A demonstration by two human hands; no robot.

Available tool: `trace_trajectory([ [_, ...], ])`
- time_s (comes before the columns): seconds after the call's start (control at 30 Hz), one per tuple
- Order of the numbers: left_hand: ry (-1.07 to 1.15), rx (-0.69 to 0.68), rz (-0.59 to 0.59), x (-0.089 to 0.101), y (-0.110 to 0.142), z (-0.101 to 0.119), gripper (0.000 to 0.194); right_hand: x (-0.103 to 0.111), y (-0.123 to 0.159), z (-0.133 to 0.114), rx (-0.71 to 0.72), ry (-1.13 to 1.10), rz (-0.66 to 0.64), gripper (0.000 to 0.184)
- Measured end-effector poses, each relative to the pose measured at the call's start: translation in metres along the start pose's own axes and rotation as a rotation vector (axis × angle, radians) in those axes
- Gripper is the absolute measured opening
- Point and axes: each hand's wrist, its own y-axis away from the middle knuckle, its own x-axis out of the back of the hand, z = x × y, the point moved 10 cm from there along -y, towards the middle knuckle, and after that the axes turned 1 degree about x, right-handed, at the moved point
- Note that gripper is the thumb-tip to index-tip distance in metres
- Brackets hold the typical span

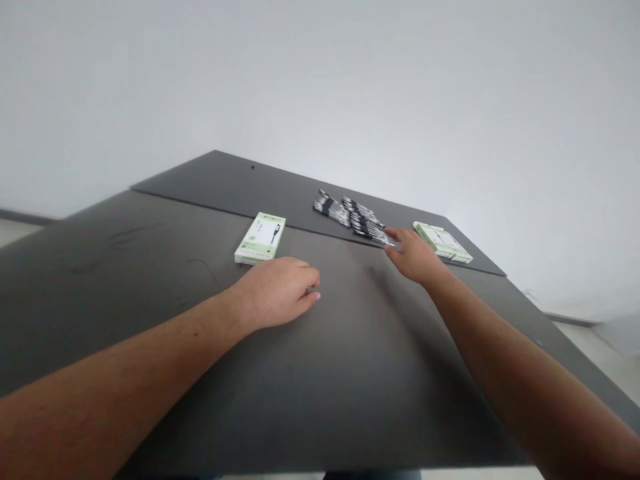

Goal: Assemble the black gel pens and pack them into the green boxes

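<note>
Many slim items [361, 219] are laid in rows on a dark board [280, 193], with the right hand [411, 256] at their near right end. Light, slippery handling is likely; a pinch at the ends seems best. Black bands and glossy silver are shown. Fingers are narrowly parted there and on the left hand [280, 291], near a green-white box [261, 238]; any grip cannot be told.

It looked like a plain workroom, its exact kind unclear: a dark counter [340, 400] stood by a pale wall [320, 80], bearing matching printed boxes [261, 237] and slim black-and-silver pieces [370, 228] laid in groups.
</note>
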Motion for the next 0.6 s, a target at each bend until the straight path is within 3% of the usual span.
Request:
trace_trajectory([
  [0.17, -0.018, -0.012, -0.03, -0.003, 0.001, 0.005, 0.021, -0.042, -0.083, -0.065, 0.123, -0.009, -0.067, 0.059],
  [0.27, -0.035, -0.027, -0.048, -0.005, 0.002, 0.008, 0.021, -0.062, -0.123, -0.091, 0.146, 0.007, -0.097, 0.062],
  [0.4, -0.045, -0.033, -0.063, -0.006, 0.002, 0.012, 0.02, -0.084, -0.165, -0.106, 0.128, 0.033, -0.126, 0.067],
  [0.6, -0.045, -0.041, -0.059, -0.006, 0.0, 0.014, 0.02, -0.104, -0.203, -0.104, 0.066, 0.059, -0.139, 0.078],
])
